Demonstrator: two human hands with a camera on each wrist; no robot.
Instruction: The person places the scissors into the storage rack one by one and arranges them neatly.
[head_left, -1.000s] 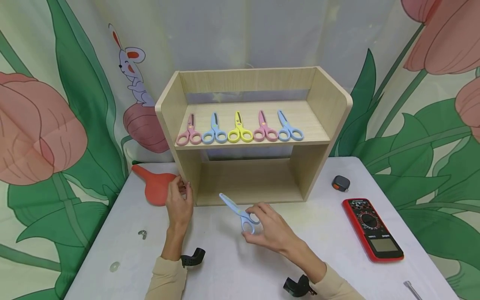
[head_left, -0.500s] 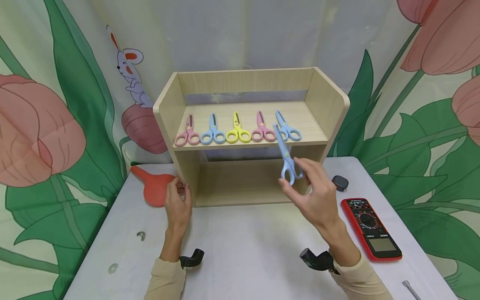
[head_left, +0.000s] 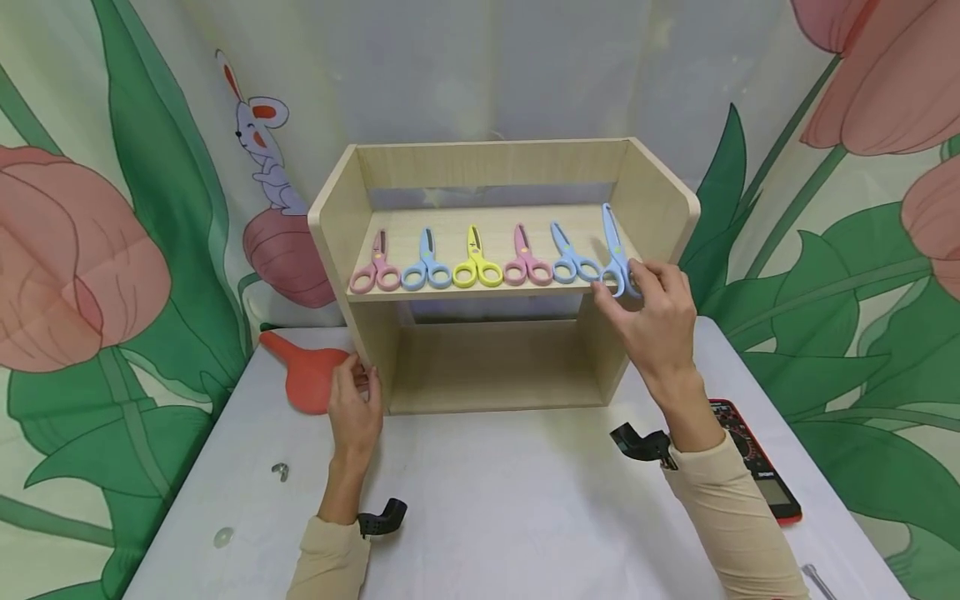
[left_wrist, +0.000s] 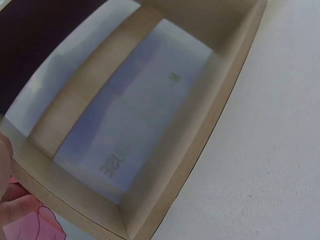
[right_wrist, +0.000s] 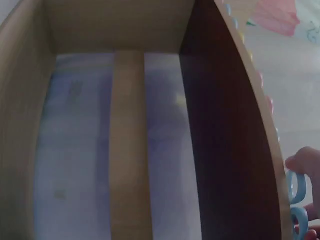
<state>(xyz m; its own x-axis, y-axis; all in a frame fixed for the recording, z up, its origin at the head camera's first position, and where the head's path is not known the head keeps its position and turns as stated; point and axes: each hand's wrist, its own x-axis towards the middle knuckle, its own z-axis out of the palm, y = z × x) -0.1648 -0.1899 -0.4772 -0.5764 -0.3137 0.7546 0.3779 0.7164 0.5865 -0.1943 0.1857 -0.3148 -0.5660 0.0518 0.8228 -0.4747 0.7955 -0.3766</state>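
My right hand pinches light blue scissors by their handle loops, at the right end of the upper shelf of a pale wooden two-tier rack. Their blades point to the back, tips tilted up. To their left several scissors lie in a row along the front edge, blades to the back: pink scissors, blue scissors, yellow scissors, pink scissors and blue scissors. My left hand grips the rack's left side panel low down, thumb and fingers on either side of it.
A red paddle-shaped thing lies left of the rack. Near the table's left edge are a small metal piece and a clear disc. A red multimeter, partly behind my right arm, and a metal rod lie right.
My right hand has carried the blue scissors from low in front of the rack, up and right, to the right end of the upper shelf. My left hand has stayed on the side panel.
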